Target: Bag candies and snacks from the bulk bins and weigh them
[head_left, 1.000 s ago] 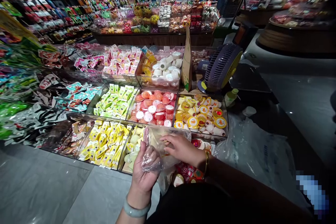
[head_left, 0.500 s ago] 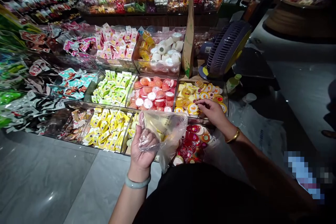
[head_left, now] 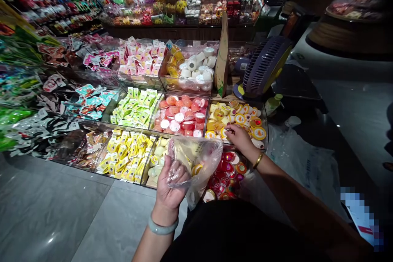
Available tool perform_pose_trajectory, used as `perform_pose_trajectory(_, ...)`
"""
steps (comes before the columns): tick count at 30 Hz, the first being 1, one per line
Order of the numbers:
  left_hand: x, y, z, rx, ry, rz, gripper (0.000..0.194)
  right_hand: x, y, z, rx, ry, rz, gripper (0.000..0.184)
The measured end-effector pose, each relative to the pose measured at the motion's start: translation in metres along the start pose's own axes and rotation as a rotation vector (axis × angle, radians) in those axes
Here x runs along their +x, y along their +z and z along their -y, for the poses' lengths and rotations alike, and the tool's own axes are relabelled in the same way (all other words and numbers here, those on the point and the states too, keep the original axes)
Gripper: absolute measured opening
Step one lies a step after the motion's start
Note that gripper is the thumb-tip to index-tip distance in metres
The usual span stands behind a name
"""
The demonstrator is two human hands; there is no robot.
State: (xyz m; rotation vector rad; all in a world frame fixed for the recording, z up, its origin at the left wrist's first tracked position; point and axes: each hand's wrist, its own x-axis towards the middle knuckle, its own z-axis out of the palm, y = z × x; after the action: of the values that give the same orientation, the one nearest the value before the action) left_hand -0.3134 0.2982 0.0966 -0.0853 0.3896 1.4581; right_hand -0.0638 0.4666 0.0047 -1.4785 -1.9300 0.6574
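A clear plastic bag (head_left: pixel 204 153) is gripped at its edge by my left hand (head_left: pixel 174 180), the film bunched around the curled fingers. Through its film a yellow-lidded jelly cup (head_left: pixel 196 169) shows low in the bag. My right hand (head_left: pixel 242 141), a gold bangle on its wrist, is over the front of a compartment of yellow and orange jelly cups (head_left: pixel 258 133). Its fingers are curled together at the cups; what they pinch, if anything, is hidden. Red jelly cups (head_left: pixel 224 178) lie below the right hand, and pink jelly cups (head_left: pixel 181 114) fill the compartment to the left.
Yellow packets (head_left: pixel 125 155), green packets (head_left: pixel 135 108) and white jelly cups (head_left: pixel 196 69) fill neighbouring clear-walled compartments. Behind stand a brown paper bag (head_left: pixel 221 59) and a purple fan (head_left: pixel 264 67). A plastic sheet (head_left: pixel 307 168) and a small bottle (head_left: pixel 272 104) lie to the right.
My right hand has left the plastic bag and moved right to the yellow and orange jelly cups, then slightly left along their front edge. My left hand keeps hold of the bag.
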Motion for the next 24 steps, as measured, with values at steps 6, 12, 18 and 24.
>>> perform_pose_trajectory(6, -0.004, 0.002, 0.003, -0.062, 0.021, -0.026, 0.032, 0.028, 0.016, 0.0, -0.135, -0.089, -0.012, 0.025)
perform_pose_trajectory(12, -0.006, 0.002, 0.004, -0.074, 0.023, -0.033, 0.028, 0.034, 0.022, -0.002, -0.124, -0.117, -0.014, 0.021)
perform_pose_trajectory(18, -0.005, -0.004, 0.004, -0.085, 0.023, 0.011, 0.026, 0.035, 0.017, -0.006, 0.02, -0.062, -0.124, 0.013)
perform_pose_trajectory(24, -0.003, -0.002, 0.004, -0.071, 0.024, 0.033, 0.03, 0.039, -0.001, 0.0, 0.239, 0.016, -0.319, 0.013)
